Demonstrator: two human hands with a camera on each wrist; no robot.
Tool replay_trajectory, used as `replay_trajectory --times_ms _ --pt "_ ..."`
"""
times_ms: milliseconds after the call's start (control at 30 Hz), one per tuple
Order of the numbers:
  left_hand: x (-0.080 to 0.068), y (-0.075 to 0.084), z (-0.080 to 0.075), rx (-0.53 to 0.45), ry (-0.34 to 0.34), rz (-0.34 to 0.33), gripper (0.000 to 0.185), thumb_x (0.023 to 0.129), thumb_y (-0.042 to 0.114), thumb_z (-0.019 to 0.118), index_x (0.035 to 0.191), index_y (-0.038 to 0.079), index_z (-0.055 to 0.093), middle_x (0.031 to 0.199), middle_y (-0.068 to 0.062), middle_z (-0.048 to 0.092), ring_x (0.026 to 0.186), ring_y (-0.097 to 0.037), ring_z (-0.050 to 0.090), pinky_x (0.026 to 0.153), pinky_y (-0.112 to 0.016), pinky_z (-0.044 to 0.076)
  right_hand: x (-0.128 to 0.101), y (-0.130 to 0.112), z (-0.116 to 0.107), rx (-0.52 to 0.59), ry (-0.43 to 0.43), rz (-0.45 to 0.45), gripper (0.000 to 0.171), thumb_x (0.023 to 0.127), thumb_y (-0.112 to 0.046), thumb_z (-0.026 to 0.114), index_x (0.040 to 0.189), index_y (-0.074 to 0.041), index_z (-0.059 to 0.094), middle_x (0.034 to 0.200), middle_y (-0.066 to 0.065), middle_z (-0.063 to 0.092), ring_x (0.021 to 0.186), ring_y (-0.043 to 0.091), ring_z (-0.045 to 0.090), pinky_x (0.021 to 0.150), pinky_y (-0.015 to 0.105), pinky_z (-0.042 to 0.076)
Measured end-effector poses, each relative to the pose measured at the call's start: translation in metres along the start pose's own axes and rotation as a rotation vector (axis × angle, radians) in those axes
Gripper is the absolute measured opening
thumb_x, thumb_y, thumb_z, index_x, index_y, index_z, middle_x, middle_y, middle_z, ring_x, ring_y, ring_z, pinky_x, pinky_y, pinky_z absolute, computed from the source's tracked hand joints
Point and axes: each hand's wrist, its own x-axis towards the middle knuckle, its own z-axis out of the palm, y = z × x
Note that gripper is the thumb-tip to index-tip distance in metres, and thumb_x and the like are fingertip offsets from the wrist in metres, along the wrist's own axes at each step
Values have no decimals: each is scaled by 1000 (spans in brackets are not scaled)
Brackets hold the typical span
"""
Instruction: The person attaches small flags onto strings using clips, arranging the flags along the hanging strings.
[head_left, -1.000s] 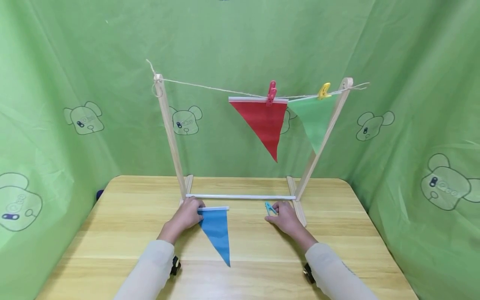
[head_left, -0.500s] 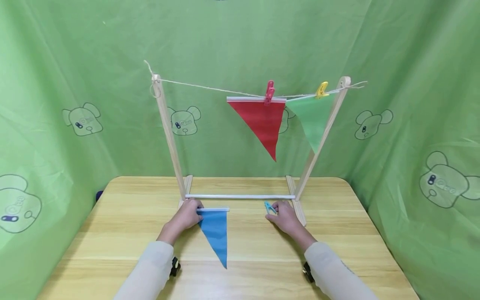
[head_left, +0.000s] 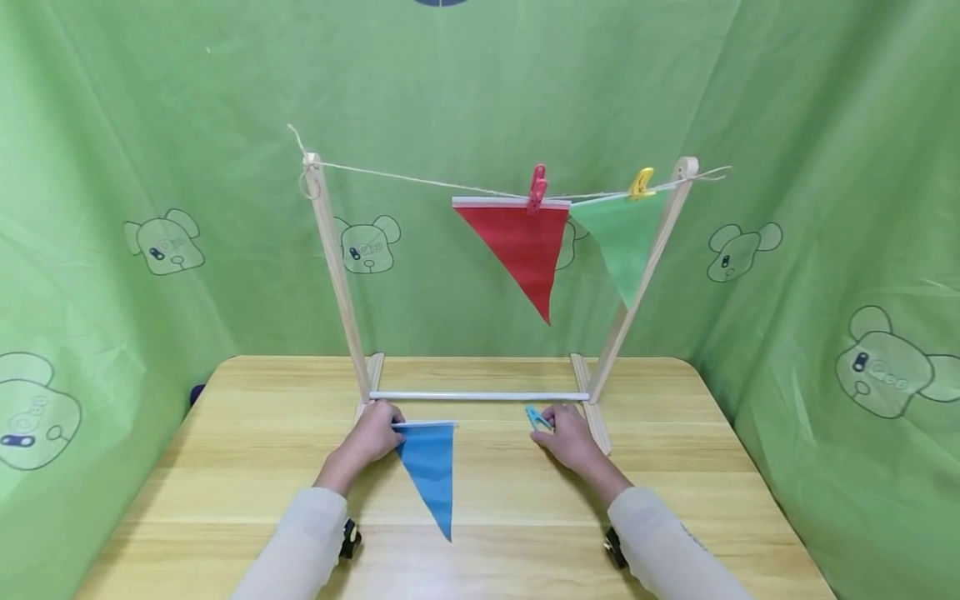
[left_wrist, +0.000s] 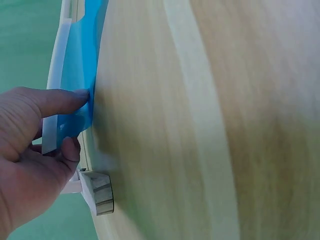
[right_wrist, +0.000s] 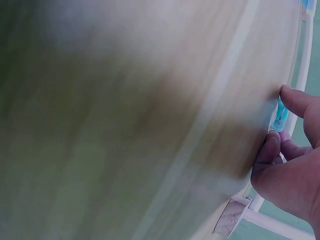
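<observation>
My left hand [head_left: 377,432] pinches the left end of a blue triangular pennant [head_left: 431,471] by its white top strip. In the left wrist view, thumb and fingers grip the corner of the blue pennant [left_wrist: 75,55]. My right hand [head_left: 570,435] holds a light-blue clothespin [head_left: 536,417] between thumb and fingers near the stand's right foot. The right wrist view shows the clothespin [right_wrist: 280,116] at the fingertips. Above, a red pennant [head_left: 525,246] hangs from a string [head_left: 405,176] by a red clothespin [head_left: 537,190]. Beside it a green pennant [head_left: 624,237] hangs under a yellow clothespin [head_left: 642,183].
Two wooden posts, the left post [head_left: 335,275] and the right post [head_left: 647,267], carry the string. A white rod [head_left: 480,396] joins their feet low over the wooden table [head_left: 675,500]. A green curtain [head_left: 480,100] surrounds the table.
Both hands stay nearly in place and keep their holds. The blue pennant's lower tip has swung slightly left. The whole head view has shifted a little.
</observation>
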Motion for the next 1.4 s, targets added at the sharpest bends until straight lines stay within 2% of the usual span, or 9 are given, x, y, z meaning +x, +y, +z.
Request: replay_trajectory --times_ms 167,367,700,900,1067,1233,1400 --pt "-1 -2 1 -9 17 20 10 77 -3 84 78 3 76 78 -3 71 75 -16 60 71 -34 55 -1 -2 -1 1 -10 10 34 87 -22 83 107 -1 64 101 12 57 89 23 53 78 37 47" --pt "-3 -2 2 -30 23 14 16 78 -5 82 74 6 72 73 0 64 70 -15 55 64 -30 49 0 -1 -2 4 -21 0 32 88 -20 82 106 0 64 101 12 57 89 23 52 77 36 47" --pt "-6 -4 7 -61 57 20 17 80 -7 76 76 7 68 75 0 64 73 -14 56 66 -30 52 -2 -1 -7 28 -21 -13 29 88 -12 78 108 4 65 100 13 61 87 22 58 77 37 52" --pt "-6 -3 7 -127 91 28 20 78 -8 75 76 10 66 75 0 65 72 -14 58 69 -32 53 -2 -2 -12 65 -7 -30 27 86 -6 74 109 5 66 94 11 64 81 19 56 71 31 49" --pt "-8 -2 5 -213 93 53 15 84 -4 76 80 10 71 78 1 69 75 -11 60 70 -29 54 -5 -6 -16 86 -16 -18 31 87 -7 73 115 5 67 96 9 65 80 16 56 69 28 48" --pt "-11 -1 2 -290 128 62 6 89 3 78 87 9 75 85 -2 73 80 -11 63 73 -29 55 -8 -12 -19 130 -41 11 32 91 -8 72 120 5 64 94 7 62 76 15 55 61 23 48" --pt "-12 1 1 -340 144 60 8 90 3 77 90 11 77 88 -3 75 81 -11 64 74 -27 56 -10 -15 -20 168 -36 13 32 92 -8 72 121 5 64 95 9 61 73 14 56 53 22 49"
